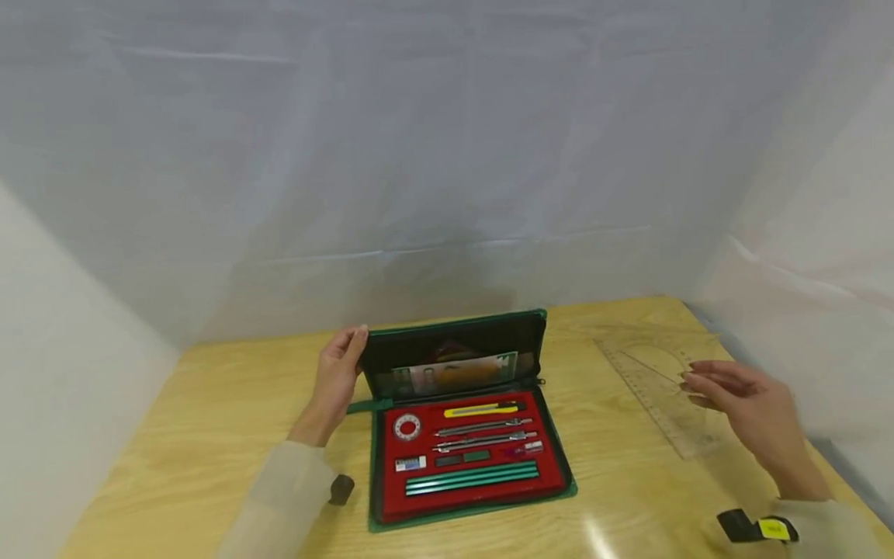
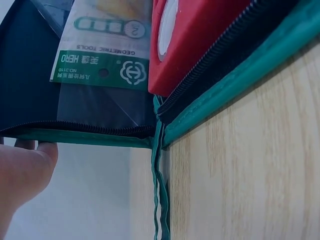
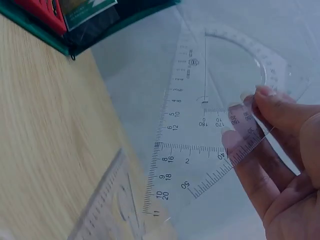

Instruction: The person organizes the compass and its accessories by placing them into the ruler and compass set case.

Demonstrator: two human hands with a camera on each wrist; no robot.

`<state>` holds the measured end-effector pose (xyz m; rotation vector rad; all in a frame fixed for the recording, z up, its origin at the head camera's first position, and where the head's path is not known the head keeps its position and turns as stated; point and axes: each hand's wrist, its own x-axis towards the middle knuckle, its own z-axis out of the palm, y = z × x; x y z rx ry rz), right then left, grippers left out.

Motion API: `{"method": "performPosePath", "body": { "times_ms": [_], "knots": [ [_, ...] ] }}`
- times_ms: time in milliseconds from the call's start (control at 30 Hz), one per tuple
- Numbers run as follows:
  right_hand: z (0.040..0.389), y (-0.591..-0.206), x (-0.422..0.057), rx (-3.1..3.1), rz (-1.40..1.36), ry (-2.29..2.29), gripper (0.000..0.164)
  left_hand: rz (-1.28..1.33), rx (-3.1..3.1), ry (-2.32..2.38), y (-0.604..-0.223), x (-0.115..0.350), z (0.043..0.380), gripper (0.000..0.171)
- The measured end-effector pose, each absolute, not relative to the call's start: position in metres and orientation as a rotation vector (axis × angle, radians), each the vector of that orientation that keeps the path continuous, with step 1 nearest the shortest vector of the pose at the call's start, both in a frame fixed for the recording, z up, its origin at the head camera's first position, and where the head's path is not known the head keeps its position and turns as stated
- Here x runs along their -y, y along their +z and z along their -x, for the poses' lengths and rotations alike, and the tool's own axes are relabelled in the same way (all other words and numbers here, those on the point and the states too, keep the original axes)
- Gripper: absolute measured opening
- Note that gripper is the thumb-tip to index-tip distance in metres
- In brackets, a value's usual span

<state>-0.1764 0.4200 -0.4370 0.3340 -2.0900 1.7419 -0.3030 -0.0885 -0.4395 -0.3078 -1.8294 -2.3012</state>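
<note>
A green zip case (image 1: 471,508) stands open on the table, its black-lined lid (image 1: 454,330) raised. My left hand (image 1: 338,376) grips the lid's upper left corner, thumb and fingers at its green edge. Inside the lid, a clear pocket holds a printed geometric tools card (image 2: 100,72). To the right of the case, my right hand (image 1: 750,407) pinches a clear plastic set square (image 3: 187,135) with a protractor arc cut into it. Fingers show through the plastic, the thumb on the near face. Below it, a second clear set square (image 3: 102,200) appears in the right wrist view.
The red insert carries a yellow cutter (image 1: 482,410), two metal compasses (image 1: 482,441), a white ring (image 1: 407,427), an eraser (image 1: 410,463), a sharpener (image 1: 532,448) and green pencils (image 1: 471,477). A green strap (image 1: 366,406) sticks out left. Pale sheeting (image 1: 447,155) rises behind the wooden table (image 1: 188,466).
</note>
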Motion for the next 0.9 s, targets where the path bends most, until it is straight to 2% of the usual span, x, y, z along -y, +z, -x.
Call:
{"method": "performPosePath", "body": {
  "times_ms": [267,533,900],
  "knots": [
    [0.188,-0.43,-0.388,2.277,-0.354,1.551,0.023,0.286,1.871,-2.265,-0.44,0.086,0.301,0.018],
    [0.219,-0.419,-0.338,2.366,-0.359,1.191,0.017,0.347,1.821,-2.312,-0.441,0.085,0.301,0.019],
    [0.242,-0.4,-0.272,2.339,-0.541,0.883,0.015,0.346,1.851,-2.294,-0.442,0.081,0.3,0.018]
  ]
}}
